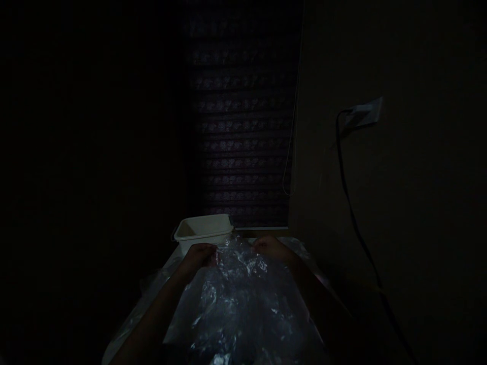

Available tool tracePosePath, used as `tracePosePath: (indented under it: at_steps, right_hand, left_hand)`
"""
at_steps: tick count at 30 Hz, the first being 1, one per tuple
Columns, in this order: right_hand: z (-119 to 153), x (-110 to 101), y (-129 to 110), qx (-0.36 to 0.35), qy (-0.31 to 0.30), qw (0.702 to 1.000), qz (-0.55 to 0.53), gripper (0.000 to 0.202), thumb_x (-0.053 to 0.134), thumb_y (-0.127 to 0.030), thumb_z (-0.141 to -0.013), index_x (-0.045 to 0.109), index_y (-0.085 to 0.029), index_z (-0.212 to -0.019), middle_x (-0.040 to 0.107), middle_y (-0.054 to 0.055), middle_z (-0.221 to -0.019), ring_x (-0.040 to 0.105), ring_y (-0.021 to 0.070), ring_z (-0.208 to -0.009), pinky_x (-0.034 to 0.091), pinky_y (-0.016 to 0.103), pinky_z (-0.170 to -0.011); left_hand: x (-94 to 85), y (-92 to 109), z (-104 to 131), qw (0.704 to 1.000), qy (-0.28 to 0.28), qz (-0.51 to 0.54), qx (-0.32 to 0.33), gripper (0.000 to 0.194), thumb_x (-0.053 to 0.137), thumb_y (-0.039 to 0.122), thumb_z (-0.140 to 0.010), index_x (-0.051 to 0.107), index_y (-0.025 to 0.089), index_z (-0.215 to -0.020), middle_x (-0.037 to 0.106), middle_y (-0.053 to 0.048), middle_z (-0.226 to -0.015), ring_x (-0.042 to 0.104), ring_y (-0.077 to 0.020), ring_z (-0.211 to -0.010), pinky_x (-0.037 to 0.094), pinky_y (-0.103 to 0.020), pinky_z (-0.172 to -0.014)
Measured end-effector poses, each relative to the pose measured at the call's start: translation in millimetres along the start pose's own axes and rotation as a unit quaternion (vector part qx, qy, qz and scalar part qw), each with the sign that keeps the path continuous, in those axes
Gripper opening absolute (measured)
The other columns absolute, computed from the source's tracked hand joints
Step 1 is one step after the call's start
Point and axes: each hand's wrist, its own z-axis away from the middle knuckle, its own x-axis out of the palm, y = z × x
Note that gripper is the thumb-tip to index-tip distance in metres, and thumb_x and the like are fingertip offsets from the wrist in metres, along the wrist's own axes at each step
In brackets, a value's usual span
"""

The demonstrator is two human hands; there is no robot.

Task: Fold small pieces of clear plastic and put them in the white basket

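In dim light, a clear, crinkled plastic sheet or bag [243, 294] spreads between my forearms and over the surface below. My left hand [201, 253] pinches its upper edge on the left, fingers closed. On the right, my right hand [271, 247] has its fingers closed on the same edge. The stretch of plastic between the two hands is bunched and shiny. Darkness hides most of the fingertips, and I cannot tell whether the plastic is a bag or a loose sheet.
A white rectangular bucket [205, 228] stands just beyond my left hand on a pale table [173, 258]. Behind it hangs a patterned blind [243, 147] with a looped cord [288, 187]. A dark cable [352, 213] runs down from a wall socket [367, 112] at the right.
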Motion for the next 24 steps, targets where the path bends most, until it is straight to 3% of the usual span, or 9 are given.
tracePosePath:
  at_steps: [9, 14, 19, 21, 24]
  right_hand:
    - [2.1, -5.5, 2.8, 0.006, 0.026, 1.000, -0.016, 0.025, 0.052, -0.035, -0.055, 0.056, -0.011, -0.055, 0.054, 0.002, -0.056, 0.047, 0.0103, -0.054, 0.035, 0.022, -0.052]
    - [2.1, -8.1, 1.5, 0.009, 0.070, 0.997, -0.020, 0.021, 0.050, -0.031, -0.057, 0.054, -0.010, -0.057, 0.054, 0.003, -0.057, 0.048, 0.0105, -0.054, 0.035, 0.022, -0.052]
    - [1.8, -12.2, -8.2, -0.018, 0.088, 0.996, -0.005, 0.017, 0.049, -0.027, -0.058, 0.055, -0.011, -0.059, 0.056, 0.003, -0.060, 0.049, 0.0116, -0.057, 0.036, 0.022, -0.054]
    - [2.0, -13.3, -14.9, -0.029, 0.079, 0.996, 0.000, 0.017, 0.048, -0.025, -0.059, 0.056, -0.011, -0.060, 0.057, 0.004, -0.061, 0.050, 0.0119, -0.059, 0.037, 0.022, -0.055]
    - [2.6, -12.3, -27.1, -0.047, 0.058, 0.997, 0.004, 0.016, 0.047, -0.024, -0.059, 0.056, -0.011, -0.061, 0.057, 0.004, -0.063, 0.051, 0.0120, -0.060, 0.038, 0.023, -0.057]
  left_hand:
    - [-14.3, -3.0, -0.3, 1.000, 0.005, -0.006, -0.007, 0.027, 0.056, 0.036, -0.051, 0.052, 0.010, -0.049, 0.052, -0.001, -0.044, 0.045, -0.0074, -0.040, 0.033, -0.021, -0.043]
    - [-18.7, -3.5, 3.7, 1.000, 0.008, 0.009, -0.005, 0.025, 0.056, 0.035, -0.052, 0.051, 0.010, -0.048, 0.049, 0.001, -0.040, 0.040, -0.0044, -0.035, 0.030, -0.018, -0.039]
    - [-29.7, -1.7, 7.4, 0.998, -0.013, -0.024, -0.055, 0.025, 0.055, 0.035, -0.052, 0.053, 0.011, -0.053, 0.050, 0.001, -0.042, 0.043, -0.0068, -0.039, 0.035, -0.021, -0.044]
    - [-33.2, 3.0, 7.0, 0.997, 0.003, -0.056, -0.058, 0.028, 0.053, 0.038, -0.052, 0.054, 0.011, -0.062, 0.055, -0.002, -0.053, 0.049, -0.0110, -0.048, 0.039, -0.024, -0.049]
    - [-27.4, 16.5, 6.9, 0.988, 0.054, -0.147, 0.017, 0.037, 0.052, 0.039, -0.051, 0.054, 0.011, -0.076, 0.058, -0.008, -0.080, 0.051, -0.0177, -0.073, 0.039, -0.027, -0.061]
